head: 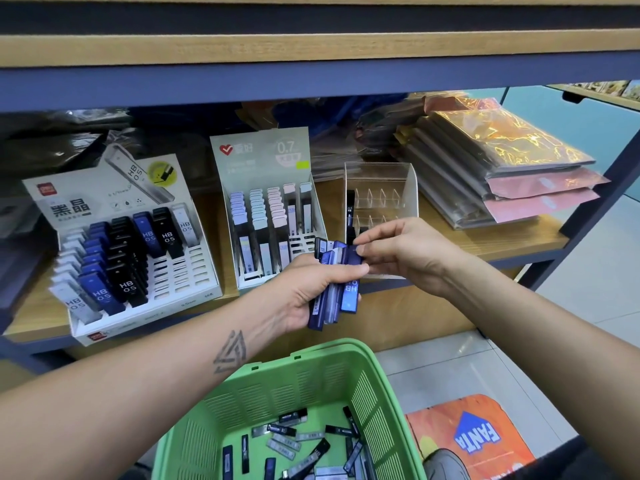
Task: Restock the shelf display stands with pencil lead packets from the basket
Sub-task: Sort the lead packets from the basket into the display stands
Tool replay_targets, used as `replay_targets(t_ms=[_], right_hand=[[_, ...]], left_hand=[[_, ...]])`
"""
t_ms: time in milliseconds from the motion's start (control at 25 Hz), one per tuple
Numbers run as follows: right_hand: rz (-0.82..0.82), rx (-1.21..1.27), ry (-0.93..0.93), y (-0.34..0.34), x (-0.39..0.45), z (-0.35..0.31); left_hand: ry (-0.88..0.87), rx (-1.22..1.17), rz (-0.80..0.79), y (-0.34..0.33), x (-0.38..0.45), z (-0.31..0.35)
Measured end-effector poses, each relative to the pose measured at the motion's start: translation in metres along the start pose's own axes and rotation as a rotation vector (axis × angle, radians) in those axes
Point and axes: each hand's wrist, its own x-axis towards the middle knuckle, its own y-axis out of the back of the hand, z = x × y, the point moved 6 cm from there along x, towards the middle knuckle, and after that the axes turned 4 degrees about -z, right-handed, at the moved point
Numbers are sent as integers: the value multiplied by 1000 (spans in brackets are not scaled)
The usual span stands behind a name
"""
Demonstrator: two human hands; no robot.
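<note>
My left hand (308, 289) grips a bundle of several blue and dark lead packets (334, 299) upright in front of the shelf. My right hand (398, 247) pinches the top of one blue packet (351, 254) in that bundle. Below me, the green basket (367, 382) holds several loose packets (294, 441) on its floor. On the shelf stand a white HB 0.5 display stand (145, 306) at the left, partly filled, a 0.7 display stand (263, 161) in the middle, and a clear acrylic stand (408, 181) just behind my right hand, holding one dark packet at its left.
Stacked shiny wrapped packs (502, 161) lie on the shelf at the right. A wooden upper shelf edge (311, 50) runs overhead. A blue metal post (588, 202) frames the right side. An orange floor mat (478, 434) lies on the tiled floor.
</note>
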Motion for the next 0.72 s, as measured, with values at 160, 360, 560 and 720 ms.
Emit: replay_targets(t_ms=[160,360,560,720], right_hand=[[25,111,52,-3,2,-5],[-29,143,163,-25,1,-17],[-159,82,245,-51,-6,-34],[-218,22,296,-84,-5,-43]], left_hand=[[-9,-1,6,5,-5,4],[-36,37,-103,9,-21,6],[-188,-63,20,42,-42,36],[-273,-66,238,79,-61,59]])
